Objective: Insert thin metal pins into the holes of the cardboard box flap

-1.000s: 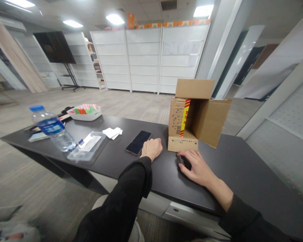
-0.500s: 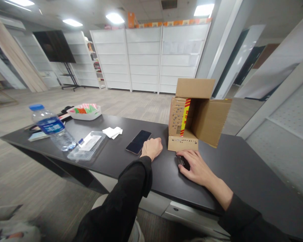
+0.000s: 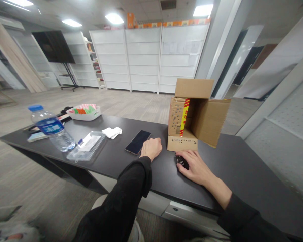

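Note:
My left hand [image 3: 151, 148] is a closed fist on the dark tabletop, close to the right side of a smartphone [image 3: 138, 142] with a black screen. The inside of the fist is hidden, so I cannot tell whether it holds anything. My right hand [image 3: 193, 165] rests on the table with thumb and fingers curved around a small stack of thin dark pieces with pale edges [image 3: 181, 160]; their kind is not clear. Just beyond that hand, a cardboard box [image 3: 176, 116] lies on its side, its open mouth and flaps [image 3: 183, 144] facing me.
Left of the phone are white paper slips [image 3: 112, 133] and a clear plastic case [image 3: 87, 149] with a label. A water bottle [image 3: 52, 127] stands beside it. Farther back is a white basket [image 3: 84, 113] of colourful packets. The table's near edge [image 3: 171, 195] runs below my wrists.
Both hands stay in place, and the objects on the table have not moved. Only the view has shifted very slightly.

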### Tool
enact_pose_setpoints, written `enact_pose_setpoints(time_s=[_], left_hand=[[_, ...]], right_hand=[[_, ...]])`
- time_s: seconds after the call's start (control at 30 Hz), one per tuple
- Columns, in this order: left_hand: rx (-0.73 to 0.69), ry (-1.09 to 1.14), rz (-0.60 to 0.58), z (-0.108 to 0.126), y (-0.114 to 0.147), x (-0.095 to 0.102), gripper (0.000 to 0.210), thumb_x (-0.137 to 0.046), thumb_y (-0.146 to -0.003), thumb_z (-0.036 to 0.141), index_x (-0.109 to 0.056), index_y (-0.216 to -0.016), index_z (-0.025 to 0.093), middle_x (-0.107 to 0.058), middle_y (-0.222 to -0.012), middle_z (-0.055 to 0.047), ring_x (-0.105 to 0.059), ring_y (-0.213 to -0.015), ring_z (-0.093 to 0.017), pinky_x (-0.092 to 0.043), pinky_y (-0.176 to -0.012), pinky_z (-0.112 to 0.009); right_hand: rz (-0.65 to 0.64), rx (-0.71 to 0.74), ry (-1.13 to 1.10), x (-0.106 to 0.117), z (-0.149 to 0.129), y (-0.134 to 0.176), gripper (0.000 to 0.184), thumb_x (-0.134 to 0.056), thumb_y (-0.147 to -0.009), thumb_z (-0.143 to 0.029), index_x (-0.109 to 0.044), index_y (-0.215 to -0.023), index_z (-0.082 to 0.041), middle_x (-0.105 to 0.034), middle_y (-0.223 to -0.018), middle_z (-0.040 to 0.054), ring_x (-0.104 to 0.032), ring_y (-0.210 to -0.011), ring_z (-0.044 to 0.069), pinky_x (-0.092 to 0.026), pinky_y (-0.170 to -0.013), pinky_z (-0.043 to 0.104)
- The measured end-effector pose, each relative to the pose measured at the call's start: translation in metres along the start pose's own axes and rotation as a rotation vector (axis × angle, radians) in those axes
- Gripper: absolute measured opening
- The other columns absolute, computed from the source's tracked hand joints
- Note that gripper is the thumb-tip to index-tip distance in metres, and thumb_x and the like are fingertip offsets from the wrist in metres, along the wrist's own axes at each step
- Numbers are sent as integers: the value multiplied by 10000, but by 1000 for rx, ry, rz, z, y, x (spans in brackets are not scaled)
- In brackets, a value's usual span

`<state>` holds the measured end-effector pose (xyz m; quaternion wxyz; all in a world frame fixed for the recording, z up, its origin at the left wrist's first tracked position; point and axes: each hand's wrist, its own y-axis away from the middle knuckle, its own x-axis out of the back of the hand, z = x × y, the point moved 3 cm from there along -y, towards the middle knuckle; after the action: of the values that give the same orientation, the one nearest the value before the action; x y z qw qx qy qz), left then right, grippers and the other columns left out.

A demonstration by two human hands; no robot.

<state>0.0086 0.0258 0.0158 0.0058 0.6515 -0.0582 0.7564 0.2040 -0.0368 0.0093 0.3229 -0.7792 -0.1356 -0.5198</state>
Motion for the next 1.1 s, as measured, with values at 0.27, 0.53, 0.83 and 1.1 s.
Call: enact_pose_setpoints(time_s=[0.27, 0.53, 0.83, 1.1], left_hand=[[-1, 6, 6, 0, 0, 0, 360, -315, -912, 276, -659, -1002, 225, -712, -948, -116, -683, -907, -260, -484, -773, -336], [-2, 10, 3, 0, -1, 0, 359, -319, -910, 271, -661, -1010, 227, -712, -950, -120, -681, -915, -269, -482, -783, -350], [-2, 6, -3, 0, 0, 0, 363, -312, -911, 272, -661, -1003, 225, -711, -969, -127, -679, -925, -274, -485, -783, -361], [12, 4, -7, 1, 0, 0, 372, -308, -915, 275, -661, -1017, 221, -708, -981, -125, -676, -939, -266, -485, -795, -348]], right_hand=[[10, 7, 2, -2, 2, 0, 288, -547, -848, -267, -562, -1130, -211, -666, -1119, 73, -566, -1030, 249, -385, -909, 421], [17, 21, 4, -3, 3, -1, 244, -528, -881, -273, -569, -1114, -214, -674, -1098, 68, -570, -1013, 241, -389, -904, 423], [36, 20, -8, 0, 3, -5, 213, -433, -959, -300, -592, -1070, -213, -682, -1046, 69, -576, -990, 230, -401, -879, 411], [207, -19, -44, -2, 16, -16, 265, -382, -983, -325, -622, -957, -216, -682, -924, 69, -607, -900, 223, -431, -828, 385]])
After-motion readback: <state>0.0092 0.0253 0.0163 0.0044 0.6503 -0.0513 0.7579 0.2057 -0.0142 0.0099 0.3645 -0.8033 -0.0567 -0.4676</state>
